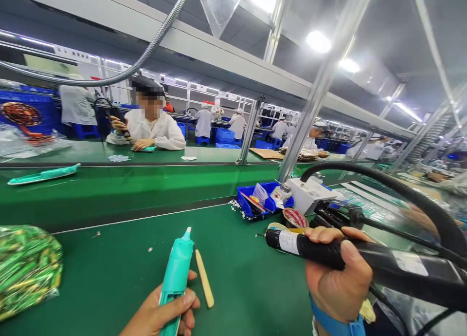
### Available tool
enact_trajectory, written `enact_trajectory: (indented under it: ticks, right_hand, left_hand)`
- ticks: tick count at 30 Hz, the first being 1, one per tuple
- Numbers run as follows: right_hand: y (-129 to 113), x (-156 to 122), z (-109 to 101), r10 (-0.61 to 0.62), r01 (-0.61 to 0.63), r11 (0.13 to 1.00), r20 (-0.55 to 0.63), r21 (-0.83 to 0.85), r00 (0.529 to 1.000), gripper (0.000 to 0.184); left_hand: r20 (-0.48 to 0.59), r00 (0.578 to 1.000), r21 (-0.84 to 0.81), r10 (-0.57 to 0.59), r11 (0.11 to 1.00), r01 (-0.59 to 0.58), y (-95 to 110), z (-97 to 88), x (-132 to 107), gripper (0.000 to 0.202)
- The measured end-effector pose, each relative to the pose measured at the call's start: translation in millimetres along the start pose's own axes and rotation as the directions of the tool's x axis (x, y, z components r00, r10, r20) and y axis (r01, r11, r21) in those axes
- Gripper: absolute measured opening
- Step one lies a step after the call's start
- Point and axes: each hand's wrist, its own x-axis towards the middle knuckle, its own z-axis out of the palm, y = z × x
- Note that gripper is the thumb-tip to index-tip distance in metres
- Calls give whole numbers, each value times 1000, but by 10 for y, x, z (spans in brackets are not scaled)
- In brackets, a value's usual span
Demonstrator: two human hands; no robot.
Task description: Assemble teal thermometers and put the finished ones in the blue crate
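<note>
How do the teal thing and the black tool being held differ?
The teal thing has a pale tip; the black tool carries pale labels. The teal thing points forward; the black tool points leftward. Both are elongated, one in the left hand, the other in the right hand.

turquoise device [177, 265], black power screwdriver [383, 260], pale yellow stick [204, 280], green bench [120, 263], blue wristband [332, 319]
</note>
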Motion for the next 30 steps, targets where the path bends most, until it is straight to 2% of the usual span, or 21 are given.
enact_trajectory:
  ticks: [3,6,10,13,15,18,20,22,26,30]
  right_hand:
    - [88,24,6,-99,99,994,-15,-39,995,23]
    - [266,113,-79,-200,192,975,-63,-108,978,27]
    - [414,200,-199,-197,172,968,-130,-183,972,29]
    - [316,156,-180,-172,146,978,-175,-151,969,24]
    - [183,68,-124,-108,89,990,-178,-109,978,24]
    - [-13,-128,-19,102,-105,994,-147,-15,984,21]
    - [-101,-281,55,249,-243,968,-125,61,960,21]
    - [-148,-432,130,340,-327,937,-99,121,935,24]
    - [-152,-664,254,386,-380,908,1,175,922,25]
    - [-90,-785,276,407,-422,889,116,176,906,25]
  left_hand:
    - [18,1000,-10,5,1000,-5,-11,-13,-7,64]
    - [35,999,-19,19,1000,-18,-32,-33,1,62]
    - [47,999,-29,28,999,-27,-56,-45,33,60]
    - [60,997,-36,41,999,-39,-53,-38,39,57]
    - [59,997,-46,45,998,-42,-41,-29,22,56]
    - [39,998,-76,47,996,-44,-22,-19,-17,52]
    - [21,998,-104,53,993,-50,-13,-14,-38,49]
    - [0,999,-130,48,990,-48,-4,-10,-51,45]
    - [-29,999,-190,38,981,-43,11,-6,-51,35]
    - [-12,999,-237,36,971,-37,14,-16,-35,31]
